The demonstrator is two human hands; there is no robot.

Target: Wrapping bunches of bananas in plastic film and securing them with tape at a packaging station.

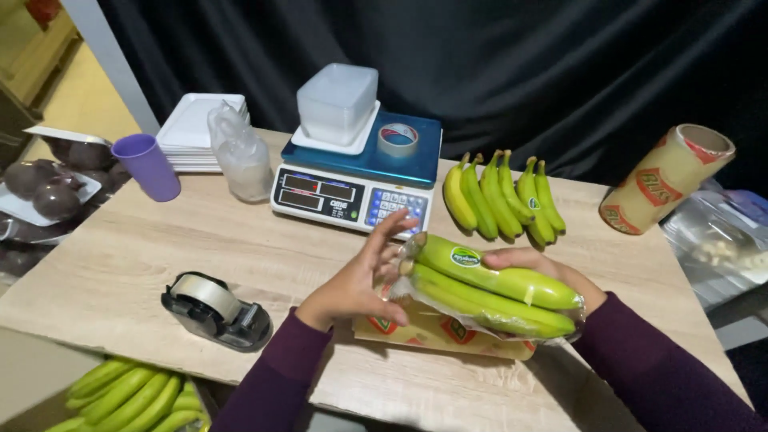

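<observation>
- Light wood-grain worktop [120,264] carried everything; black curtain behind.
- Blue-topped digital scale [356,172] sat at the back centre, with a stack of clear plastic tubs [337,102] and a ring of clear tape [398,138] on its platform. Nothing from the wrapped bundle was on it.
- Cling-film roll in a printed yellow box [436,334] lay at the near edge, under the hands.
- Wrapped bunch of green-yellow bananas [492,292] was held just above that box, near the worktop's front centre. Film already covered it and looked gathered at the stem end; I judged the wrap mostly done, sealing left.
- Loose bunch of unwrapped green bananas [504,200] lay behind, apart from the wrapped one: still to do, by the look of it.
- Cardboard-cored roll of brown printed tape or film [666,178] stood tilted at the far right.
- Black desktop tape dispenser [214,312] sat front left, untouched.
- Purple plastic cup [148,166] and stack of white foam trays [192,128] at back left.
- Right hand [532,264] cupped the bundle from behind, fingers curled around it.
- Left hand [360,280] was at the stem end, fingers spread, touching the film there.
</observation>
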